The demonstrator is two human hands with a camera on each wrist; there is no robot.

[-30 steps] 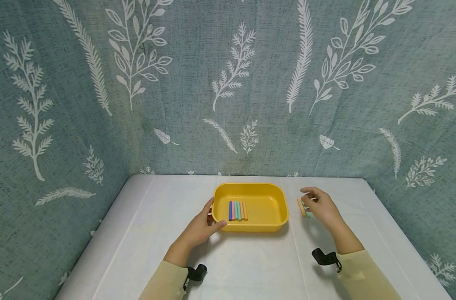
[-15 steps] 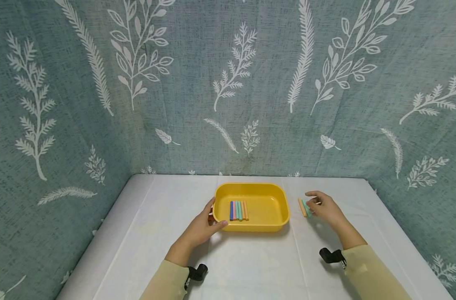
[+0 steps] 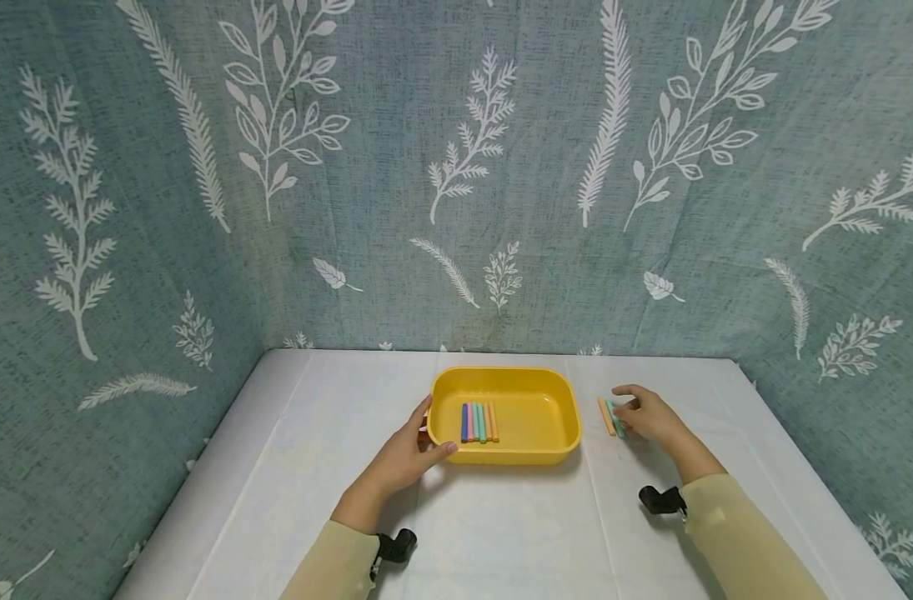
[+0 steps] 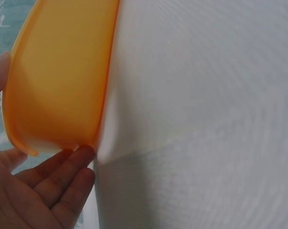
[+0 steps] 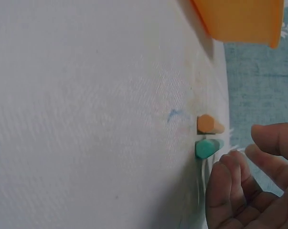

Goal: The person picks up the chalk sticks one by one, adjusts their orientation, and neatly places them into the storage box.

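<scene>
A yellow plastic tray (image 3: 534,425) stands on the table. Several chalk sticks (image 3: 479,422), blue, pink, green and orange, lie side by side in its left half. My left hand (image 3: 398,458) grips the tray's left end, thumb over the near rim and fingers against the end wall, as the left wrist view shows too. To the right of the tray, an orange chalk stick (image 3: 605,416) and a green chalk stick (image 5: 206,149) lie on the table. My right hand (image 3: 651,419) is beside the green one, thumb and forefinger apart, nothing held; contact with it is hard to tell.
A white cloth (image 3: 501,533) covers the table. Patterned blue-green fabric (image 3: 539,183) hangs behind it and at both sides. Each wrist wears a black camera mount (image 3: 398,546). A faint blue mark (image 5: 174,114) shows on the cloth near the loose chalk.
My right hand has shifted slightly to the right and the green chalk stick beside it now shows more fully. The left hand and tray have stayed put; the head view has drifted a little.
</scene>
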